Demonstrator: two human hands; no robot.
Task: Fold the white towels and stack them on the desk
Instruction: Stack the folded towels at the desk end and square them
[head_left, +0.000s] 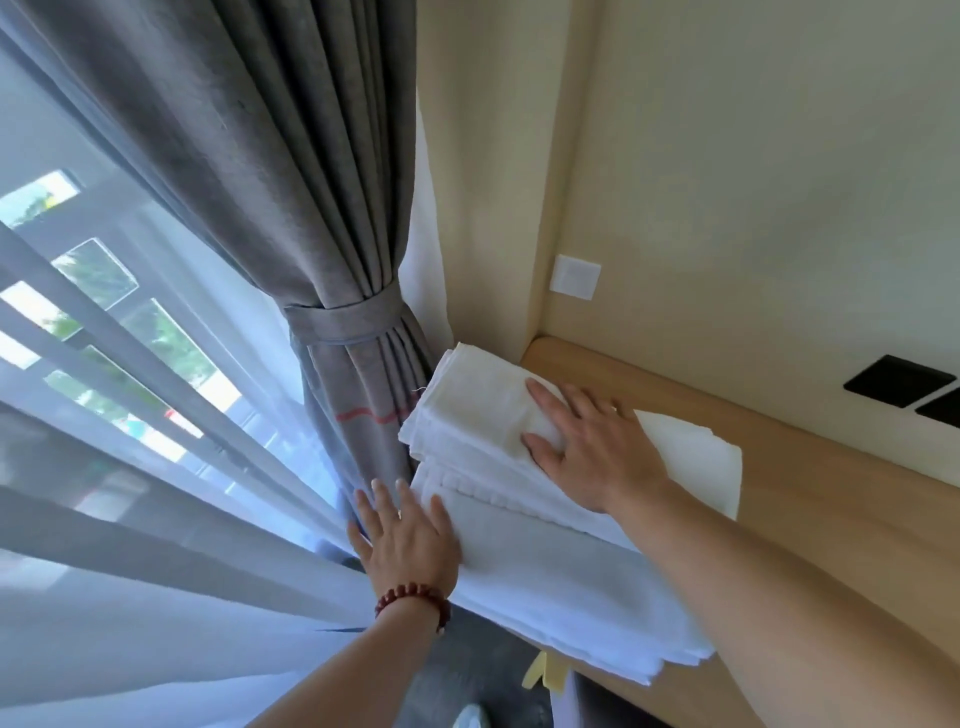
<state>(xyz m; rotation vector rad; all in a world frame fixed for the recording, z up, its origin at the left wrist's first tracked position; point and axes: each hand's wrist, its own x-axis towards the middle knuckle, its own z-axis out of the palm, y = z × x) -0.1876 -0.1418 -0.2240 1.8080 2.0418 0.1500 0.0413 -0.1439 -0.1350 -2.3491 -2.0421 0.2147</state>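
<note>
Pressing flat on a stack of folded white towels (483, 415) at the wooden desk (831, 499) corner beside a tied grey curtain (291, 208), the right hand (592, 447) lies with fingers straight; the left hand (410, 535), fingers straight too, touches the stack's left edge.

Daylight came in from the window (104, 291) on the left, softened by the sheer curtain (156, 519), and the scene was bright overall. Panes in the window were blown out to near white. The grey drape (270, 171) showed soft shaded folds. The cream wall (779, 156) was evenly lit, without glare. Beneath the right hand (597, 447) the white towels (519, 519) lost texture to brightness; their near side fell in bluish shade. Wide-angle distortion bent straight lines toward the edges, and the picture was slightly soft throughout.
</note>
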